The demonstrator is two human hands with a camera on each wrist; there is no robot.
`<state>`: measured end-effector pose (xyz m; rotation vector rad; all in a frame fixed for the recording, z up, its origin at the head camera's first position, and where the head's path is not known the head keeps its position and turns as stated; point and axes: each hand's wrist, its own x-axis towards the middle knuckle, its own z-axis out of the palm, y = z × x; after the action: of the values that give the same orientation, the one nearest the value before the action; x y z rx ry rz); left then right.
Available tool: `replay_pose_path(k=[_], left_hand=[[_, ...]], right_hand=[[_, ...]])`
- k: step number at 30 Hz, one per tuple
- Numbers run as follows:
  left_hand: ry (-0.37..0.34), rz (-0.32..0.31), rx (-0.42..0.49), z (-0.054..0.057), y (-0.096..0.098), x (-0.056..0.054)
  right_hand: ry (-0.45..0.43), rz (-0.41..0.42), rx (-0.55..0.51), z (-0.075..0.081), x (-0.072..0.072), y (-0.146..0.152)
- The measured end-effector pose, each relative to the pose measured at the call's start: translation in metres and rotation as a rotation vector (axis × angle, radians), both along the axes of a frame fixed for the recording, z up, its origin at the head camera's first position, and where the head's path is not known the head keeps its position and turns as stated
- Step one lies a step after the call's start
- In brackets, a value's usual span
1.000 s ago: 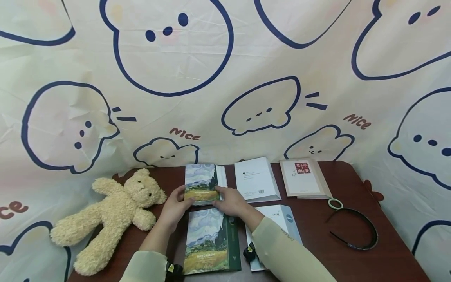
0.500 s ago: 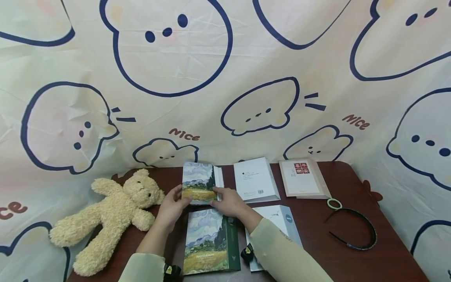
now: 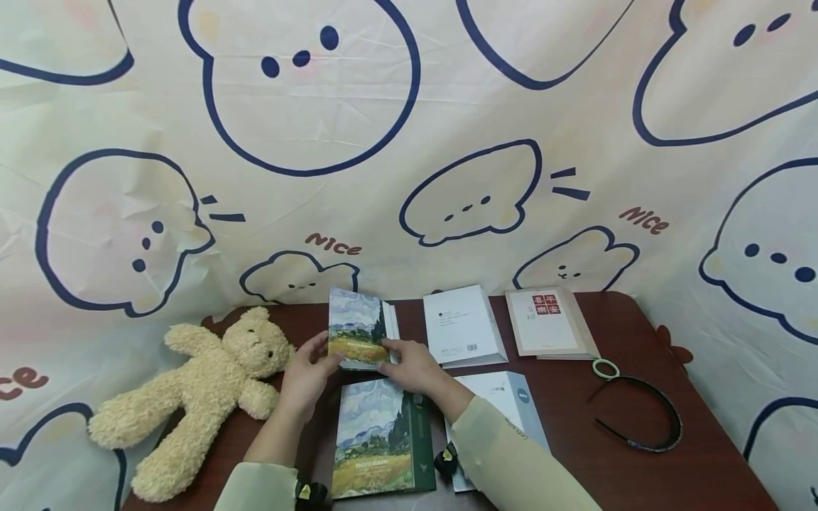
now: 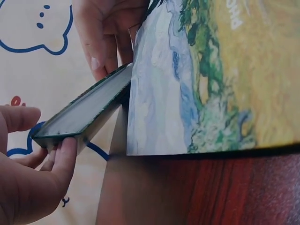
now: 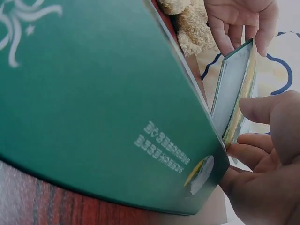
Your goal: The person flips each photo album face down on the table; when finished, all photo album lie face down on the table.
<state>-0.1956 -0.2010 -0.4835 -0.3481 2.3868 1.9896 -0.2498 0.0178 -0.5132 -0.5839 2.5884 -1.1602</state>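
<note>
A small photo album with a painted landscape cover is held between both hands over the back of the table. My left hand grips its left side, thumb on the front. With thumb and fingers, my right hand pinches the lower right side. The left wrist view shows the album's pale page edges between dark green covers. Just in front lies a larger photo album with the same landscape and a green spine; its green face fills much of the right wrist view.
A teddy bear lies left on the brown table. Right of the hands are a white book, a book with red characters and a pale blue-edged book under the right forearm. A black headband and a green ring lie farther right.
Both hands have shifted the small photo album slightly left, and its top edge has risen a little. The hold of both hands stays the same.
</note>
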Motion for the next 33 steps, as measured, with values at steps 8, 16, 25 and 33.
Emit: replay_pose_path(k=[8, 16, 25, 33], left_hand=[[0.003, 0.03, -0.04, 0.007, 0.0, 0.001], [0.037, 0.019, -0.054, 0.015, 0.004, 0.001], [0.078, 0.004, -0.094, 0.021, 0.006, 0.001], [0.101, -0.018, -0.152, 0.029, 0.004, -0.003]], right_hand=[[-0.009, 0.0, -0.039, -0.002, 0.001, -0.003], [-0.038, -0.008, -0.088, -0.003, 0.0, 0.0], [-0.029, -0.01, -0.123, -0.004, -0.001, -0.003], [-0.041, -0.028, -0.123, -0.002, -0.002, -0.007]])
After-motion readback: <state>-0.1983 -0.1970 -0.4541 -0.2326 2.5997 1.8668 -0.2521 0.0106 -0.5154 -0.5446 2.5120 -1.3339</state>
